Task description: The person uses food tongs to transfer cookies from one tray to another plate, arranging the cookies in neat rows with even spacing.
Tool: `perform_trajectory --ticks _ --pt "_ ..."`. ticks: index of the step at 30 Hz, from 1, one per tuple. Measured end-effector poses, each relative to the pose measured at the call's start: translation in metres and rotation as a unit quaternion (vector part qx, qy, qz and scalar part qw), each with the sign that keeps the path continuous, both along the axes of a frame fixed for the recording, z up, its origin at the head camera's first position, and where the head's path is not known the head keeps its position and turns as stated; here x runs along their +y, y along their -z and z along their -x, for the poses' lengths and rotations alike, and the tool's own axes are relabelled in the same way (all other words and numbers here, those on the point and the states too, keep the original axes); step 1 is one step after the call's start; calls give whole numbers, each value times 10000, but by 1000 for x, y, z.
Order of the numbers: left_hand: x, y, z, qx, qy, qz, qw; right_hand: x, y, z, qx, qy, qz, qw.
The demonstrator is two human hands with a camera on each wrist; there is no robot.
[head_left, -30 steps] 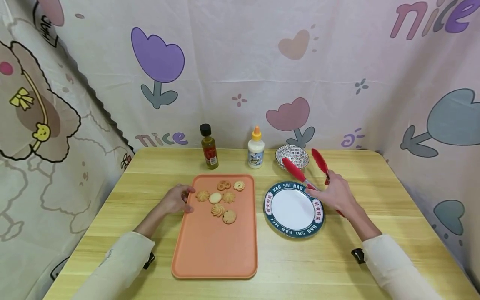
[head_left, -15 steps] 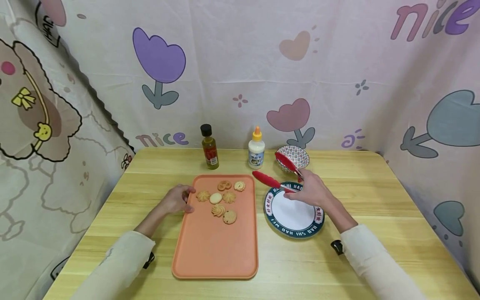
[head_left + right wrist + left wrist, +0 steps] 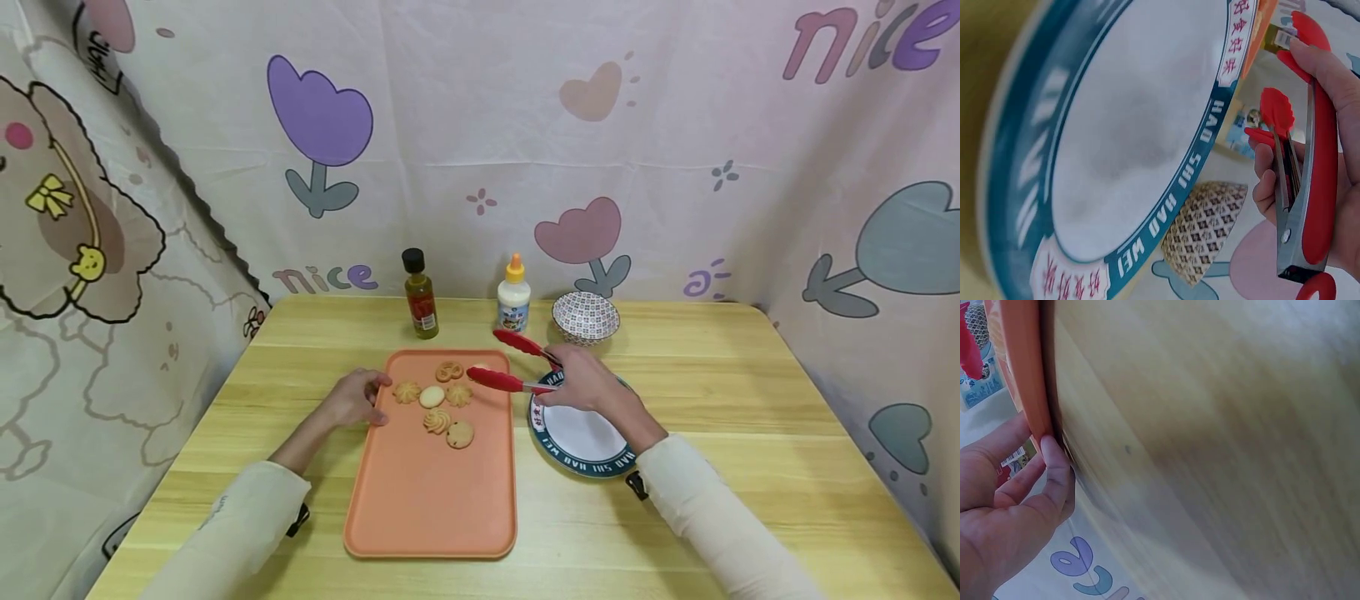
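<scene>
My right hand (image 3: pixel 588 383) grips red-tipped metal tongs (image 3: pixel 1297 187), their arms spread apart. In the head view the tongs' tips reach over the upper right of an orange tray (image 3: pixel 431 508), and one covers most of a cookie there. Several cookies (image 3: pixel 437 421) lie on the tray's upper half, among them a pretzel-shaped one (image 3: pixel 449 372). My left hand (image 3: pixel 356 398) holds the tray's left edge, thumb on one side and fingers on the other, as the left wrist view shows. A white plate with a green rim (image 3: pixel 581 468) lies partly hidden under my right hand.
Behind the tray stand a dark-capped bottle (image 3: pixel 421 304) and a white bottle with an orange nozzle (image 3: pixel 513 300). A patterned bowl (image 3: pixel 586 317) stands behind the plate. A printed cloth (image 3: pixel 450 125) hangs along the table's back edge.
My right hand has carried the tongs leftward, from above the plate and bowl to the tray's upper right corner. My left hand has stayed on the tray's edge.
</scene>
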State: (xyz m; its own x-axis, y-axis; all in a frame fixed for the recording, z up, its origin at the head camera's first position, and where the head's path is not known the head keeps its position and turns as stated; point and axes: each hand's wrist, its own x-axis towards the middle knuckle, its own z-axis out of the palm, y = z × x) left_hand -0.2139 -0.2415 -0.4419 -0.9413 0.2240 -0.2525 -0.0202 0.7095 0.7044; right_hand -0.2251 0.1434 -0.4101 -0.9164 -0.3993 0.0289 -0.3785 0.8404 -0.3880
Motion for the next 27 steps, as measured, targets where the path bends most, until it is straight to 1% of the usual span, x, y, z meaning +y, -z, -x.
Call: perform_trajectory --ticks 6,10,14,16,21,23,26,27 --pt "0 0 1 3 -63 24 10000 -12 3 2 -25 -26 -325 9995" --pt "-1 0 1 56 -47 63 10000 -16 4 2 -195 -41 -481 9986" --pt "-1 1 2 49 -30 10 10000 -17 3 3 -369 -19 -562 9977" --pt "0 1 2 50 31 -29 10000 -18 3 3 -415 11 -649 9970" --pt "0 1 1 70 64 -8 10000 -22 -1 5 -309 -152 -933 9950" --pt "0 0 0 47 -10 17 10000 -24 -3 5 -264 -229 -997 9944" --pt "0 0 0 43 6 41 10000 -25 -4 5 -241 -256 -1048 9939" --pt "0 0 1 15 -32 46 10000 -25 -4 5 -230 -251 -1063 9937"
